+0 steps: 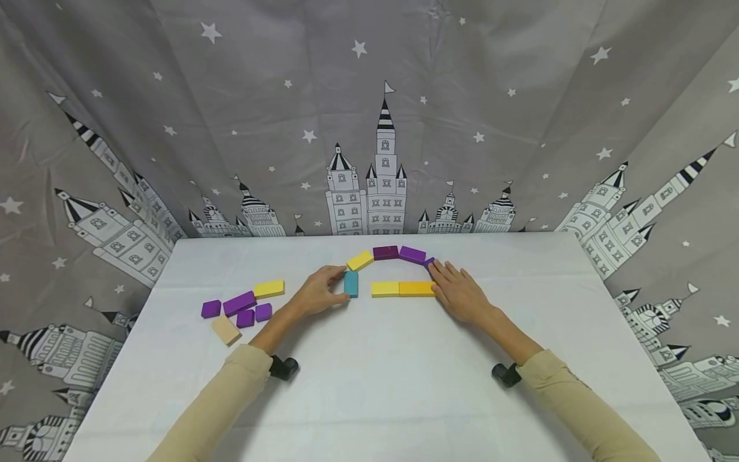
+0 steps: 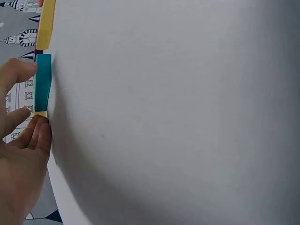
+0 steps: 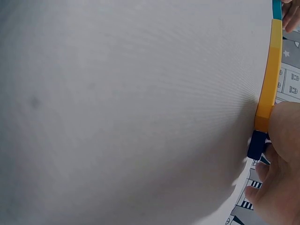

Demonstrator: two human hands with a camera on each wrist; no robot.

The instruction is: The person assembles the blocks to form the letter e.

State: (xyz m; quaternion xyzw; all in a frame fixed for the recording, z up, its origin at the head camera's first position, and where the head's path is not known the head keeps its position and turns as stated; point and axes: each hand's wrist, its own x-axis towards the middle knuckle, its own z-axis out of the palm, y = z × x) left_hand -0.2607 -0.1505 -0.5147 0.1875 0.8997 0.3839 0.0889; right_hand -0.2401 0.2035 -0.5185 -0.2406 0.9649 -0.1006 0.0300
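Note:
My left hand [image 1: 319,290] holds a teal block [image 1: 351,284] by its ends, thumb at the near end and fingertips at the far one. The left wrist view shows this teal block [image 2: 43,82] on edge beside the fingers. Above it an arc runs: a yellow block [image 1: 360,260], a dark purple block [image 1: 385,253], a purple block [image 1: 412,255] and a violet-blue block [image 1: 429,262] partly hidden by my right hand [image 1: 462,298]. That hand's fingers lie straight over it, thumb beside an orange block [image 1: 417,289]. A dark blue block [image 3: 257,145] shows by its fingers.
Inside the arc, a light yellow block [image 1: 385,289] lies end to end with the orange one. Left of my left hand lie another yellow block [image 1: 269,289], a long purple block [image 1: 239,303], several small purple blocks and a tan block [image 1: 226,330]. A printed curtain [image 1: 260,128] hangs behind the white table [image 1: 392,385].

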